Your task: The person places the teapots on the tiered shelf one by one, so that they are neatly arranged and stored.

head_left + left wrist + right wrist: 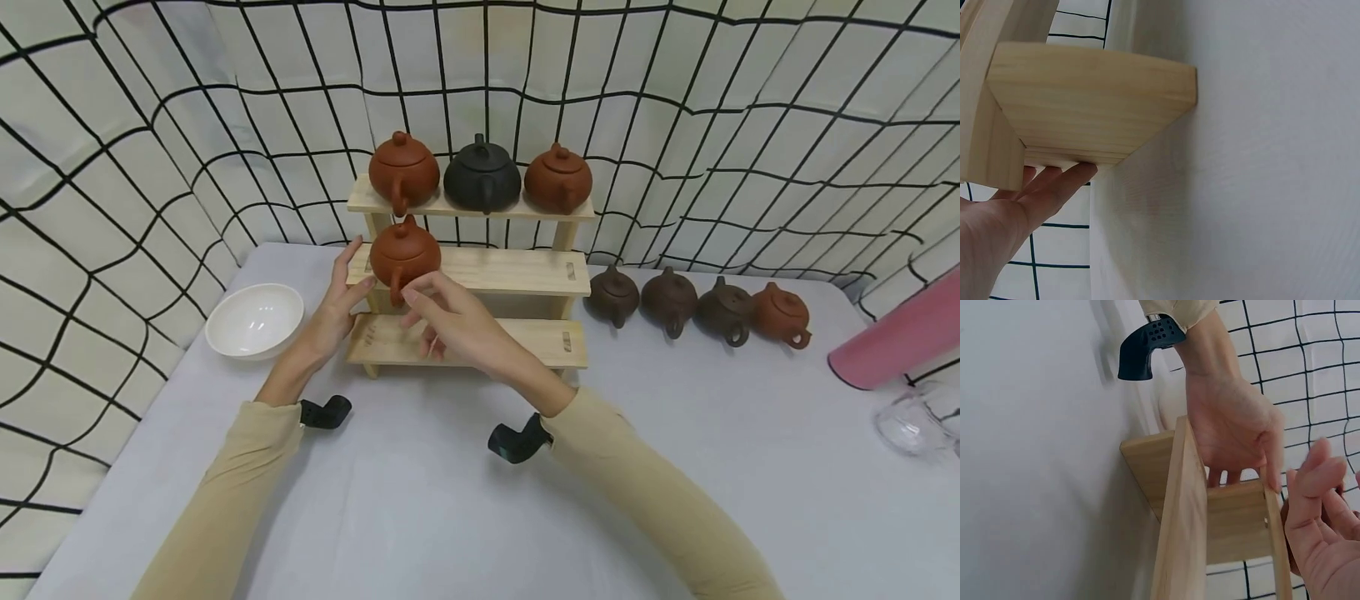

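Note:
A reddish-brown clay teapot sits at the left end of the middle tier of a wooden shelf stand, its handle facing me. My right hand reaches in from the right. Its thumb and index finger pinch at the handle, and the other fingers curl loosely below. At the stand's left side is my left hand, fingers extended and thumb apart; the left wrist view shows the fingertips against the wood. Along the top tier stand a reddish teapot, a black teapot and another reddish teapot.
A white bowl lies left of the stand. To its right, dark brown teapots and an orange-brown one form a row. A pink cylinder and a clear glass vessel are at far right. Black netting surrounds the table.

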### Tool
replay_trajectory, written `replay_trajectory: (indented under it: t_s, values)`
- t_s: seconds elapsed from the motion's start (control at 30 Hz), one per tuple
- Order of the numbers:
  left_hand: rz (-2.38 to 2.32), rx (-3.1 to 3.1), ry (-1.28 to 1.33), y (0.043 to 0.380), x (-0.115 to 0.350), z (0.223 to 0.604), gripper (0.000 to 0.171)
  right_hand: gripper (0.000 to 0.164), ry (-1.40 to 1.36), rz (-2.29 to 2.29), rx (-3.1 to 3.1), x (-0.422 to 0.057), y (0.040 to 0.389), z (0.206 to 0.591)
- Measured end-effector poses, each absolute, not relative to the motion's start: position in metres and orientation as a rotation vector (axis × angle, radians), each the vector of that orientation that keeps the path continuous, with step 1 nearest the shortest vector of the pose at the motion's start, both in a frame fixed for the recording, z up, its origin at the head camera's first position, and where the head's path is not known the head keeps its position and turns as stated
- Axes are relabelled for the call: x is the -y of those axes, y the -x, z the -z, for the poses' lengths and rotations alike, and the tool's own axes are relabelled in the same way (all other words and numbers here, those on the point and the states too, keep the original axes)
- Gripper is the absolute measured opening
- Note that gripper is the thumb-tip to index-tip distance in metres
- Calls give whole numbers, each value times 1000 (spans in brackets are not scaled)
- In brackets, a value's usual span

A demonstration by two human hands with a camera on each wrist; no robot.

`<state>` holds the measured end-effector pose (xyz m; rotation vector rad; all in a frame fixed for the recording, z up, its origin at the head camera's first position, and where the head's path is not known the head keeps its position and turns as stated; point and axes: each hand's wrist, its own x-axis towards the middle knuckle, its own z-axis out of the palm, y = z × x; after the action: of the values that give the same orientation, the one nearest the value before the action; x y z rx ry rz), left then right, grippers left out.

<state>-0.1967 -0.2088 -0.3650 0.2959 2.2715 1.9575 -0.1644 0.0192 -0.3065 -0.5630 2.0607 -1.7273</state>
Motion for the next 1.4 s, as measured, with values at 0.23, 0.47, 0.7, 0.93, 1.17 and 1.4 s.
replay_trajectory:
  t_s: [0.23, 0.47, 0.7, 0.93, 1.17, 1.4]
  values:
    - [-1987, -2252, -323, 197, 211, 367, 74, 28, 632, 1693, -2111, -75, 155, 303]
    - [-1985, -2261, -310, 194, 214, 368, 75, 29, 540, 1677, -2312, -139, 156, 302]
    - [-1992, -2251, -301, 193, 215, 367, 75, 34, 295, 1661, -2441, -204, 161, 312]
    - [-1971, -2263, -304, 194, 213, 367, 75, 47, 90, 1499, -2487, -249, 163, 332]
    - [-1968, -2258, -309, 195, 210, 367, 76, 58, -66, 1393, -2442, -247, 169, 358]
    - [-1996, -2248, -332, 195, 209, 365, 74, 54, -85, 1583, -2322, -236, 177, 368]
